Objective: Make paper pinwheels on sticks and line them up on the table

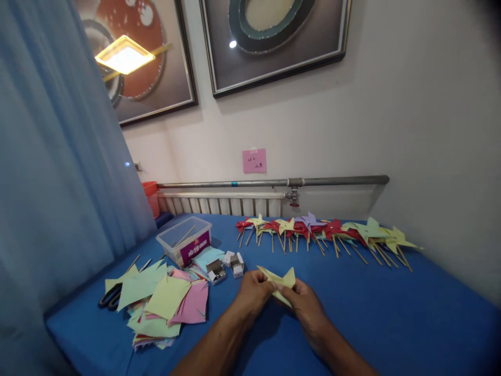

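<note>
Between my two hands is a yellow paper pinwheel point(287, 280), its points partly folded inward. My left hand point(254, 293) pinches its left side, with the thumb near the middle. On the other side my right hand point(307, 305) grips the paper between thumb and fingers. Whether a pin or stick is in the paper, I cannot tell. To the left lies a pile of coloured paper squares point(168, 297) with cut corners. Two small open boxes, a dark-topped box point(216, 271) and a white box point(237, 265), stand just beyond my left hand.
Finished pinwheels on sticks point(309, 227) lie in a row along the back right. A clear plastic bin point(186, 240) holding sticks stands back left, near black-handled scissors point(110, 296). A blue curtain point(58, 156) hangs at left; a pipe point(332, 180) runs along the wall.
</note>
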The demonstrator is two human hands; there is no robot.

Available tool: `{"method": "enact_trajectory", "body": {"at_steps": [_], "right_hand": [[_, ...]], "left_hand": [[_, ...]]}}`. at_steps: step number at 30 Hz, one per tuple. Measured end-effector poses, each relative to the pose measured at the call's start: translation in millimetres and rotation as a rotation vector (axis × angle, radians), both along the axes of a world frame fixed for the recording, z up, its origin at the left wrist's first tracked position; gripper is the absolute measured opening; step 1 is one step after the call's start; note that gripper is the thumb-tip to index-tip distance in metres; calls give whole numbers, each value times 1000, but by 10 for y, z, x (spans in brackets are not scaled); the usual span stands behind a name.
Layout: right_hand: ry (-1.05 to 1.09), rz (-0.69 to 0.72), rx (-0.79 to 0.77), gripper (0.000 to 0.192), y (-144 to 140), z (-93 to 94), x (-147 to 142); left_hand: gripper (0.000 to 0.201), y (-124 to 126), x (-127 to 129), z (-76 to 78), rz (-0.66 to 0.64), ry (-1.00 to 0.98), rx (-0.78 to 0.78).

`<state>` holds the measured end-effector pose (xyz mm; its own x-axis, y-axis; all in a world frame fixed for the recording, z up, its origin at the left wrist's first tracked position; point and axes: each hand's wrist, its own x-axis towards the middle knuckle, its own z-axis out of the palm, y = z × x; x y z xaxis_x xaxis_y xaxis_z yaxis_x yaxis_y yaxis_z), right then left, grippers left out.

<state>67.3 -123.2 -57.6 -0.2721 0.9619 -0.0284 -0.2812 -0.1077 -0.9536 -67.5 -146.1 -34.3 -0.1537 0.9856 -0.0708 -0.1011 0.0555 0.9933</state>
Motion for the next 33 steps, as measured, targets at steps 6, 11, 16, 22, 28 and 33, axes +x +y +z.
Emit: {"method": "enact_trajectory", "body": {"at_steps": [6,11,16,22,28,33], "right_hand": [[11,-10,-33,42,78,-97,-14],[17,-23,-38,42,132,-182,-43],[20,-18,-47,44,81,-108,-32],[47,-26,-41,34,-18,7,-9],[75,-13,-34,29,-45,20,-25],[41,-6,-17,25,-60,35,-22]], "left_hand": [[14,-67,33,121,-28,-65,-15],[16,-63,25,125,-13,-46,-26],[19,-39,19,71,0,37,-12],[20,0,-327,259,279,317,173],[25,170,-1612,1021,673,806,174],[14,512,-2361,1267,479,1190,-132]]}}
